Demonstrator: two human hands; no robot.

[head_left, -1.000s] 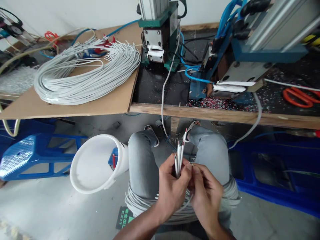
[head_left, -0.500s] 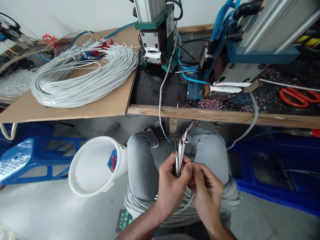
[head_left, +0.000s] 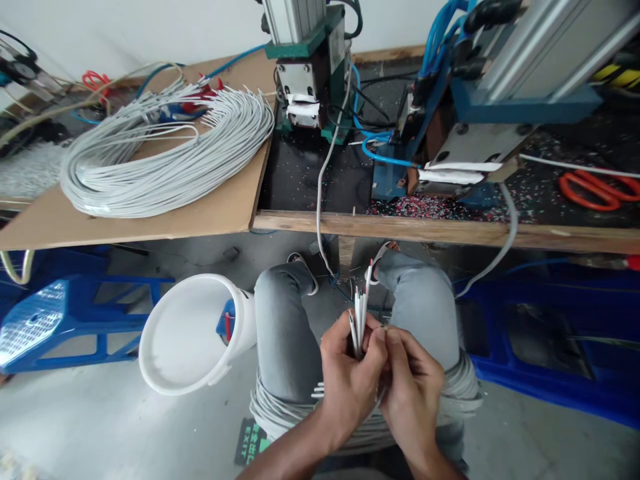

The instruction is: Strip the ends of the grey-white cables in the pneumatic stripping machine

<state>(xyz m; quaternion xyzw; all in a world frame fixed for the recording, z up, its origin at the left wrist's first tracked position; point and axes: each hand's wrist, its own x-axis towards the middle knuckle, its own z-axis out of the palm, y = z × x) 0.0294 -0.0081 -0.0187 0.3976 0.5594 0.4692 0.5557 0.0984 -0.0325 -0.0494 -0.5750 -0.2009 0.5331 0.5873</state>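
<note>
My left hand (head_left: 347, 380) is closed round a small bunch of white cable ends (head_left: 361, 310) that stick up between my knees, their stripped tips showing red and green. Pressed against it, my right hand (head_left: 413, 390) pinches the same bunch from the right with thumb and fingers. A grey-white cable coil (head_left: 463, 393) lies across my lap under both hands. I sit facing a wooden bench edge (head_left: 440, 230).
A large coil of white cables (head_left: 160, 150) lies on cardboard (head_left: 210, 210) at the left of the bench. Two pneumatic machines (head_left: 307, 60) (head_left: 480, 113) stand on the bench, orange scissors (head_left: 597, 187) at right. A white bucket (head_left: 193, 333) and blue stools (head_left: 65, 310) stand on the floor.
The hands stay together on the cable ends and have shifted slightly, the fingers adjusting their grip. The view has drifted a little to the right.
</note>
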